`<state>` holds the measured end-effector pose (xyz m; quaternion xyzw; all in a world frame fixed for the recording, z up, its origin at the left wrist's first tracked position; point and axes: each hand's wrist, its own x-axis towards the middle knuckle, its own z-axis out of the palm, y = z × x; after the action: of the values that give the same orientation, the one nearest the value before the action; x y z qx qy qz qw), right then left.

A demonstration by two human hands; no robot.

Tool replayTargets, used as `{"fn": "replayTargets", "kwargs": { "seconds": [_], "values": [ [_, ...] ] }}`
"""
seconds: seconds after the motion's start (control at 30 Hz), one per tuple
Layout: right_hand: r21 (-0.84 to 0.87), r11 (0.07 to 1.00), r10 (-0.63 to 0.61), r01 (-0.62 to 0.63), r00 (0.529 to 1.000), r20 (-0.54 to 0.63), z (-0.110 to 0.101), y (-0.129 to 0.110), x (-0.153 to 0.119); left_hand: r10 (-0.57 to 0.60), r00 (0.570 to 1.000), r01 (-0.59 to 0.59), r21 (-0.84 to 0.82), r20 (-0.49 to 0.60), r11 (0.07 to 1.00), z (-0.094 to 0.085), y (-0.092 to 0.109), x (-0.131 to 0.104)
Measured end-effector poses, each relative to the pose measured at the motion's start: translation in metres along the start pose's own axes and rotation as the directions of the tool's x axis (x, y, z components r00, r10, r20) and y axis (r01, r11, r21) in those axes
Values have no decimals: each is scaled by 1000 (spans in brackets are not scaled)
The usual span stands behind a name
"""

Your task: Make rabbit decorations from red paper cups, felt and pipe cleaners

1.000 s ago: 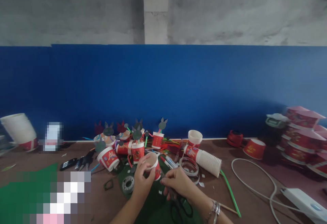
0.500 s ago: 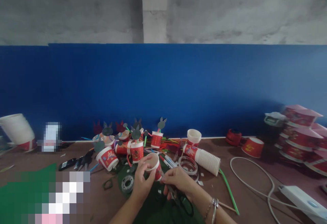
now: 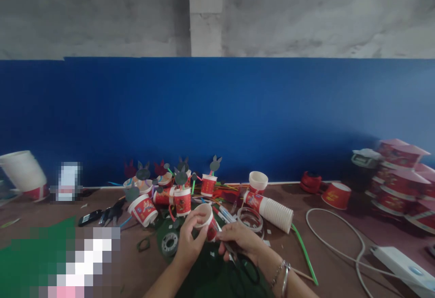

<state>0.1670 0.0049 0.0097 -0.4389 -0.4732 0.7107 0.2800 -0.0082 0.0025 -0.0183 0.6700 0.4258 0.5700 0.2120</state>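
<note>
My left hand (image 3: pixel 190 239) is closed around a red-and-white paper cup (image 3: pixel 211 229), its mouth tilted up toward me. My right hand (image 3: pixel 239 239) grips a pair of scissors (image 3: pixel 246 268) by the blades; the black handles hang below the palm. One blade tip lies against the cup's right side; whether it goes through the wall I cannot tell. Both hands are over a dark green sheet (image 3: pixel 200 277). Just behind stand red paper cups (image 3: pixel 182 202) with grey rabbit-head cutouts and pipe-cleaner arms. A roll of tape (image 3: pixel 170 243) lies left of my left hand.
A stack of nested paper cups (image 3: pixel 272 212) lies on its side at right, near clear tape rings (image 3: pixel 250 220) and a green pipe cleaner (image 3: pixel 306 257). Farther right are a white cable (image 3: pixel 360 239), a power strip (image 3: pixel 403 266) and piled red cup lanterns (image 3: pixel 401 180). A blue wall panel (image 3: pixel 217 121) stands behind.
The scissors and my right hand have shifted slightly, and the blade tip now shows higher along the cup's side. My left hand holds the cup in nearly the same place.
</note>
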Motion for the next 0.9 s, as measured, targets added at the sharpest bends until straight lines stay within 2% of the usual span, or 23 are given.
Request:
{"fn": "replayTargets", "kwargs": {
  "seconds": [0.2, 0.5, 0.8, 0.9],
  "values": [
    [-20, 999, 46, -45, 997, 54, 1, -4, -3, -71, 997, 71, -12, 27, 997, 1, 6, -1],
    [0, 1000, 21, -21, 999, 37, 3, -2, -5, -104, 994, 104, 4, 43, 995, 4, -6, -5],
    [-7, 1000, 23, -23, 1000, 10, 5, -1, -2, -55, 998, 54, 62, 17, 997, 3, 2, -3],
    [-81, 997, 16, -20, 999, -44, 7, -1, -2, -18, 1000, 17, 82, 12, 997, 2, 5, -3]
  ]
}}
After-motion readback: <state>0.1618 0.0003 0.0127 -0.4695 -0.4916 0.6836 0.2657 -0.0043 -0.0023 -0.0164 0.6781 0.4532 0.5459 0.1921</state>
